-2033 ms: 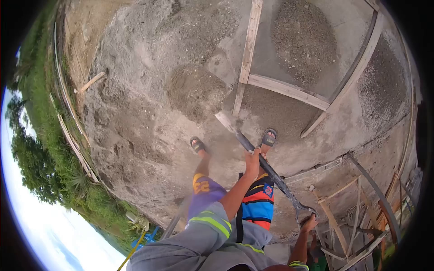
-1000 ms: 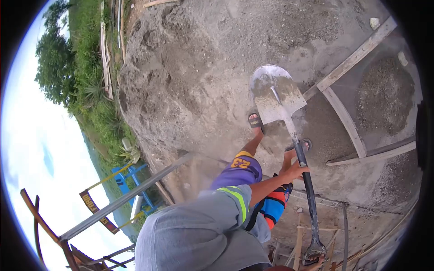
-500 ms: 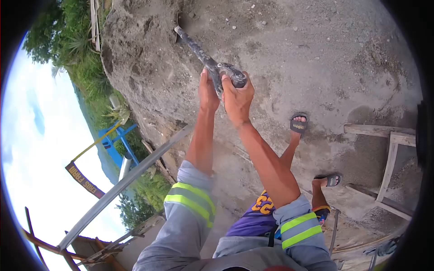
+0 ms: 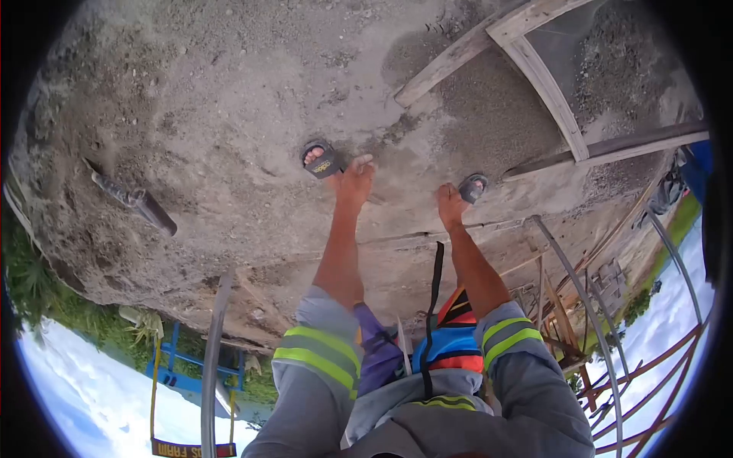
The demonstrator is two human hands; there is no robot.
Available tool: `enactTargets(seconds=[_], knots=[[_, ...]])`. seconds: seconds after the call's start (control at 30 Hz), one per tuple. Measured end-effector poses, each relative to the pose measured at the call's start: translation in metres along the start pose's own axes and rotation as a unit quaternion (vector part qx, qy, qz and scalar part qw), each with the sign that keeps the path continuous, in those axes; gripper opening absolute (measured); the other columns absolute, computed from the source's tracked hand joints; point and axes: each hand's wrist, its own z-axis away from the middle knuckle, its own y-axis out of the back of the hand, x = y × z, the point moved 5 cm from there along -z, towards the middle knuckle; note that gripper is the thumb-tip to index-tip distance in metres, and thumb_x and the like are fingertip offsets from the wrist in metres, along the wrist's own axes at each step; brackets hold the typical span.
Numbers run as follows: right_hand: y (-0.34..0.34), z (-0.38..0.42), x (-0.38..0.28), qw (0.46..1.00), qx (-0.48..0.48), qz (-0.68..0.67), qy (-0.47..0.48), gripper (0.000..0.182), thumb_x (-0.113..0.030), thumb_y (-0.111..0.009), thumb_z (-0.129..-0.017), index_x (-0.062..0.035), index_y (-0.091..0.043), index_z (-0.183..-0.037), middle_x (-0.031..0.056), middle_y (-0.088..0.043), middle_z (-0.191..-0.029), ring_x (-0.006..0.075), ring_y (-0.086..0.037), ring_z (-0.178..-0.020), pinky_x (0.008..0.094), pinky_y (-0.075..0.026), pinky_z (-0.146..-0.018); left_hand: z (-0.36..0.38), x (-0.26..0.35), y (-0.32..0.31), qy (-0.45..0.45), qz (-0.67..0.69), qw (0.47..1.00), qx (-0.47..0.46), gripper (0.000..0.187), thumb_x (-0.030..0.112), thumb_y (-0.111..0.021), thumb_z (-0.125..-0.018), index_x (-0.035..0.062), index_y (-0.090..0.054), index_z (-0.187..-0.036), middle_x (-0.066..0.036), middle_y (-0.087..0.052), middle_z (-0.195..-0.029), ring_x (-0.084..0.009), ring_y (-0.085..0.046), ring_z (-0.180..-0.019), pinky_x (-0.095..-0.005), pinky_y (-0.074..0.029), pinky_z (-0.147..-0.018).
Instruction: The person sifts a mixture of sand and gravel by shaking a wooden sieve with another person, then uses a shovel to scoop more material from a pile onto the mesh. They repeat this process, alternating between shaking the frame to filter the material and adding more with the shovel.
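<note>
My left hand (image 4: 354, 182) is empty, its fingers loosely apart, beside the black sandal (image 4: 321, 159) on one foot. Near the other sandal (image 4: 473, 188) is my right hand (image 4: 452, 206), also empty, with its fingers loosely bent and partly hard to make out. A dark, dust-covered tool (image 4: 136, 201) with a thick cylindrical end lies on the grey ground at the left, away from both hands.
A wooden frame (image 4: 546, 91) stands at the upper right on gritty ground (image 4: 252, 99). A metal pole (image 4: 216, 359) rises at the lower left, near a blue structure (image 4: 183, 374) and a hanging sign (image 4: 191, 449). Curved metal bars (image 4: 588, 305) are at the right.
Both hands have let go of the dark tool, which now lies on the ground. They have moved apart and back toward the feet. The view has turned strongly.
</note>
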Motion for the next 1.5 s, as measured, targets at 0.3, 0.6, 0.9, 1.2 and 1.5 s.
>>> enactTargets(seconds=[0.3, 0.6, 0.9, 1.2, 1.5], knots=[[0.190, -0.081, 0.338, 0.881, 0.169, -0.319, -0.304, 0.066, -0.024, -0.067, -0.076, -0.0036, -0.034, -0.130, 0.0160, -0.054, -0.115, 0.0257, -0.050, -0.108, 0.0383, -0.041, -0.089, -0.110, 0.128, -0.162, -0.361, -0.348, 0.862, 0.080, 0.070, 0.024, -0.075, -0.073, -0.0046, -0.039, -0.126, -0.021, -0.045, -0.119, -0.0290, -0.047, -0.109, -0.0379, -0.040, -0.094], [0.157, -0.185, 0.418, 0.871, 0.091, -0.430, -0.221, 0.051, -0.026, -0.069, -0.074, -0.0043, -0.051, -0.117, 0.0048, -0.055, -0.108, 0.0171, -0.050, -0.098, 0.0324, -0.037, -0.087, -0.191, 0.135, -0.193, -0.312, -0.468, 0.818, 0.118, 0.058, 0.025, -0.074, -0.072, -0.0033, -0.048, -0.115, -0.017, -0.062, -0.103, -0.0285, -0.059, -0.095, -0.0344, -0.043, -0.085], [0.245, 0.003, 0.366, 0.874, 0.161, -0.410, -0.204, 0.046, -0.023, -0.071, -0.073, -0.0003, -0.054, -0.108, 0.0059, -0.060, -0.095, 0.0163, -0.054, -0.085, 0.0290, -0.042, -0.078, 0.029, 0.157, -0.179, -0.242, -0.401, 0.879, 0.092, 0.047, 0.007, -0.069, -0.073, -0.0004, -0.050, -0.115, -0.011, -0.061, -0.099, -0.0182, -0.057, -0.088, -0.0301, -0.045, -0.078], [0.357, 0.294, 0.307, 0.850, 0.130, -0.401, -0.316, 0.040, -0.016, -0.069, -0.064, 0.0034, -0.062, -0.099, 0.0112, -0.066, -0.091, 0.0215, -0.061, -0.083, 0.0330, -0.046, -0.075, 0.345, 0.142, -0.128, -0.098, -0.432, 0.890, 0.109, 0.043, 0.019, -0.074, -0.070, -0.0044, -0.060, -0.102, -0.012, -0.066, -0.092, -0.0178, -0.060, -0.083, -0.0325, -0.047, -0.075], [0.408, 0.357, 0.293, 0.875, 0.151, -0.313, -0.336, 0.049, -0.028, -0.070, -0.059, 0.0089, -0.065, -0.091, 0.0209, -0.066, -0.083, 0.0295, -0.065, -0.082, 0.0362, -0.048, -0.072, 0.334, 0.136, -0.069, -0.164, -0.526, 0.825, 0.127, 0.057, 0.035, -0.074, -0.059, -0.0079, -0.062, -0.094, -0.019, -0.066, -0.087, -0.0273, -0.063, -0.080, -0.0374, -0.049, -0.070]])
